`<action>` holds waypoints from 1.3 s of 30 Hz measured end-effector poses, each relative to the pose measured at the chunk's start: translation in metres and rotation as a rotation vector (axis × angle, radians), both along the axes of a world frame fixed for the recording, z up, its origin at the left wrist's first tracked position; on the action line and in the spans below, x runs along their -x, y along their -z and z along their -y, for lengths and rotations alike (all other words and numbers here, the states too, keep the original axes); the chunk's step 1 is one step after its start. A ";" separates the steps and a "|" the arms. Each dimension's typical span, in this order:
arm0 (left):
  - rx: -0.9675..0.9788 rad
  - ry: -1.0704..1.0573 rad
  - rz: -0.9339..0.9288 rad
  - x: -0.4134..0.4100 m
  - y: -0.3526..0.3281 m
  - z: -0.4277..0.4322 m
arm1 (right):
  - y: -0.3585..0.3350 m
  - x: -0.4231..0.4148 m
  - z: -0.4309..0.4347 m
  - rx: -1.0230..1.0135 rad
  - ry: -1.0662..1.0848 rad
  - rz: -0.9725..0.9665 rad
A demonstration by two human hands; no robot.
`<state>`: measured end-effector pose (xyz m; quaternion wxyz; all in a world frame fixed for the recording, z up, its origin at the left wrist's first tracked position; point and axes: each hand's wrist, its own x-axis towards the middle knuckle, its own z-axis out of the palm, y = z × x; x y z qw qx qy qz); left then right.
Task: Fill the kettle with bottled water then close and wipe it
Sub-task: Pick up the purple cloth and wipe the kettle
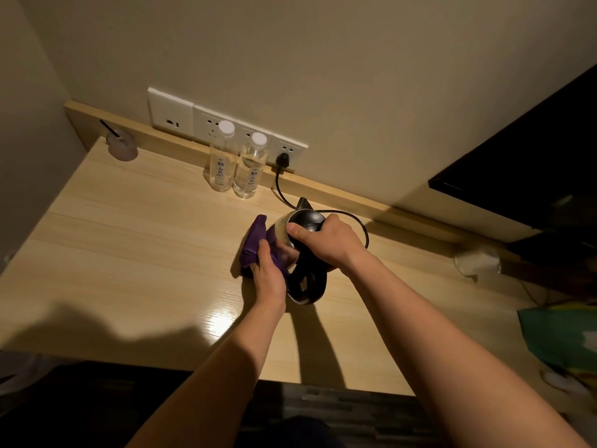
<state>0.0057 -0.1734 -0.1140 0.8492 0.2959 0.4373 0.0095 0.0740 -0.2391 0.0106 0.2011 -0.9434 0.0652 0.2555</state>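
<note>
Just left of the black-lidded steel electric kettle [292,234] on the wooden desk, the left hand [269,273] clutches a purple cloth [255,244] against its wall. The right hand [326,242] clamps the lid; hard rubbing could tip it, spilling water toward the black power cord [281,192] behind.

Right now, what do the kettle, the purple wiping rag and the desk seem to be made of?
Kettle with black lid and handle: probably glossy black plastic on top, with a pale, likely brushed metal body. Purple wiping rag: soft, matte fabric, folded and creased. Light wood-grain desk: looks like laminate, smooth with a glare patch.
</note>
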 end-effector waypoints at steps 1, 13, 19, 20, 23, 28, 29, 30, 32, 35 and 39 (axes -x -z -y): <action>0.015 0.014 0.026 -0.002 0.002 -0.005 | 0.000 0.000 0.000 0.001 0.001 -0.001; 0.172 0.010 0.125 0.008 -0.088 -0.017 | -0.011 0.002 -0.006 0.031 0.010 -0.015; 0.370 0.014 0.248 0.030 -0.118 -0.097 | -0.010 0.008 -0.007 0.029 0.026 -0.054; 0.383 0.049 0.259 0.032 -0.122 -0.109 | -0.011 0.009 -0.008 0.043 0.038 -0.081; 0.371 0.168 0.294 0.032 -0.136 -0.138 | -0.017 0.014 -0.019 0.180 0.038 -0.013; 0.360 0.322 0.360 0.022 -0.141 -0.181 | -0.044 0.024 -0.055 -0.246 -0.018 0.366; 0.371 0.348 0.372 0.021 -0.140 -0.189 | -0.048 0.025 -0.064 -0.418 0.014 0.299; 0.380 0.377 0.384 0.019 -0.140 -0.197 | -0.051 0.024 -0.074 -0.573 0.058 0.184; 0.386 0.425 0.392 0.015 -0.135 -0.212 | -0.048 0.018 -0.091 -0.838 0.170 -0.066; 0.280 0.447 0.329 0.008 -0.123 -0.240 | -0.031 0.011 -0.113 -1.025 0.297 -0.250; 0.011 0.540 0.175 -0.005 -0.094 -0.292 | 0.013 -0.001 -0.153 -0.890 0.266 -0.198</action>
